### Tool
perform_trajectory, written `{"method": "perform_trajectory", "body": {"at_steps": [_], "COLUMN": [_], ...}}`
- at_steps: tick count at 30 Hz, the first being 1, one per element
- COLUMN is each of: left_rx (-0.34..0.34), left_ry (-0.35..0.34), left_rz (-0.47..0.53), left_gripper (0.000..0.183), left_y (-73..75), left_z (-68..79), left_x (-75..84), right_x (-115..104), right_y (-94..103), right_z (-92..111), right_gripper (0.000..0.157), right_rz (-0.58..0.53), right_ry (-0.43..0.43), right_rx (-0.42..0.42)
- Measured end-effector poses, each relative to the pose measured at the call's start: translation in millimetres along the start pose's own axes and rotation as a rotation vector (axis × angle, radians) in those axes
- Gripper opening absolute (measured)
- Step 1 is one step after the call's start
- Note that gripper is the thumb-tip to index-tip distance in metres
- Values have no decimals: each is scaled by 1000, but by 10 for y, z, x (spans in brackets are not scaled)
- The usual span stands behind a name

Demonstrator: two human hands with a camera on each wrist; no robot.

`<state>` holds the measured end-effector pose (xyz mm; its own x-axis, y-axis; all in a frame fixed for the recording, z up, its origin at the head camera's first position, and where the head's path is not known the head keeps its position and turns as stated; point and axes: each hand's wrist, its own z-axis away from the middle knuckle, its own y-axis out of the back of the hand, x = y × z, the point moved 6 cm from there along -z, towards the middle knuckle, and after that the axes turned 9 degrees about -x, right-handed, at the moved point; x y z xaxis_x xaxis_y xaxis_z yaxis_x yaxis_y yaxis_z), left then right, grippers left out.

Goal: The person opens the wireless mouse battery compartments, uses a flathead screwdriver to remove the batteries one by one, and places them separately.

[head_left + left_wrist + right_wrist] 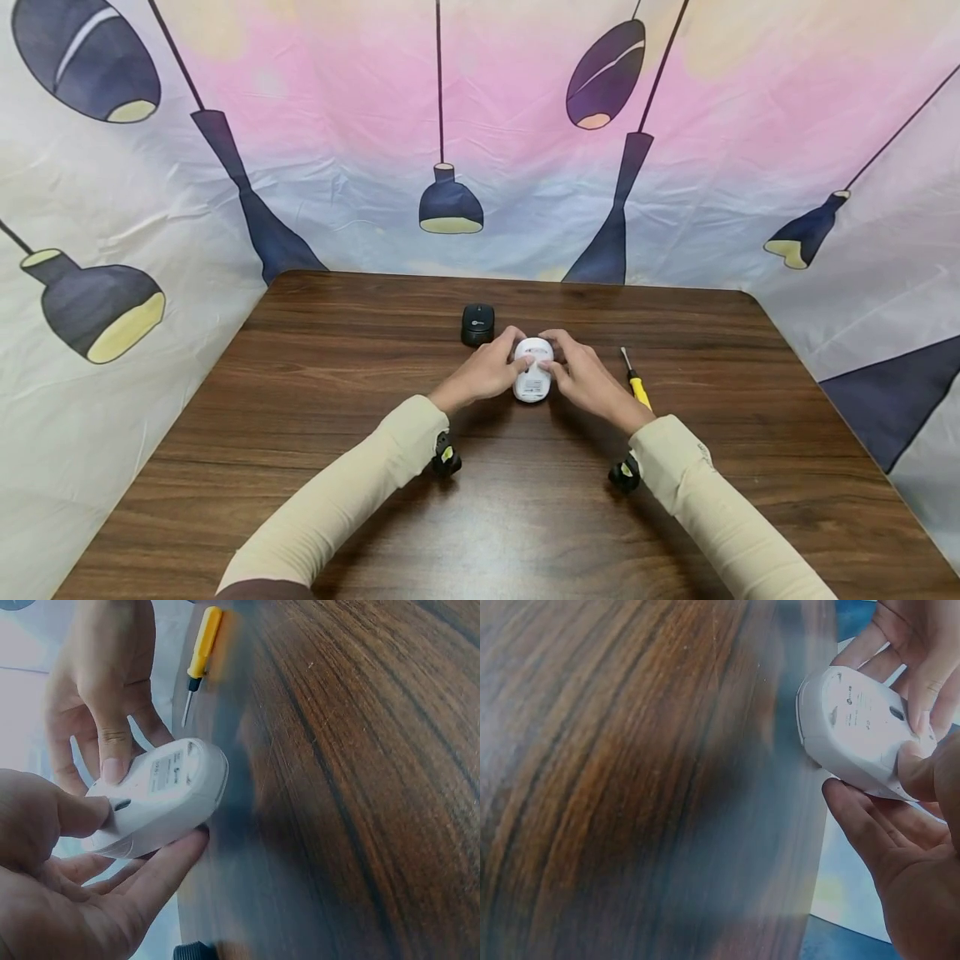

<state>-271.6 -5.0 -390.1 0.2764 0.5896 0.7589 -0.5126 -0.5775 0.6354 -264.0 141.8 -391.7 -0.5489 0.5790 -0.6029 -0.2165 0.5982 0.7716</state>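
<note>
Both hands hold a white computer mouse point(533, 382) between them, its underside with a printed label turned up toward the head camera. My left hand point(489, 369) grips it from the left, thumb pressed on the underside and fingers beneath, as the left wrist view shows the mouse point(169, 791) up close. From the other side my right hand point(588, 377) grips it the same way, its thumb point(915, 771) on the underside. A small dark slot shows near the thumbs. The fingers curl under the body, partly hidden by it.
A black computer mouse point(477, 323) sits on the wooden table point(360, 333) just beyond the left hand. To the right of the right hand lies a screwdriver point(637, 388) with a yellow handle, partly hidden by the wrist. Cloth printed with lamps point(450, 200) hangs around the table.
</note>
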Motion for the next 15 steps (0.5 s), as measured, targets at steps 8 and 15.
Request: {"method": "perform_trajectory", "body": {"at_steps": [8, 15], "left_rx": [-7, -20], "left_ry": [36, 34], "left_rz": [97, 202], "left_gripper": [35, 35], "left_y": [-27, -52], "left_z": [-21, -37], "left_x": [-19, -38], "right_x": [14, 41], "right_y": [22, 18], "right_z": [1, -4], "right_gripper": [38, 42], "right_rz": [-18, -79], "right_ry": [-50, -79], "right_rx": [-11, -31]}}
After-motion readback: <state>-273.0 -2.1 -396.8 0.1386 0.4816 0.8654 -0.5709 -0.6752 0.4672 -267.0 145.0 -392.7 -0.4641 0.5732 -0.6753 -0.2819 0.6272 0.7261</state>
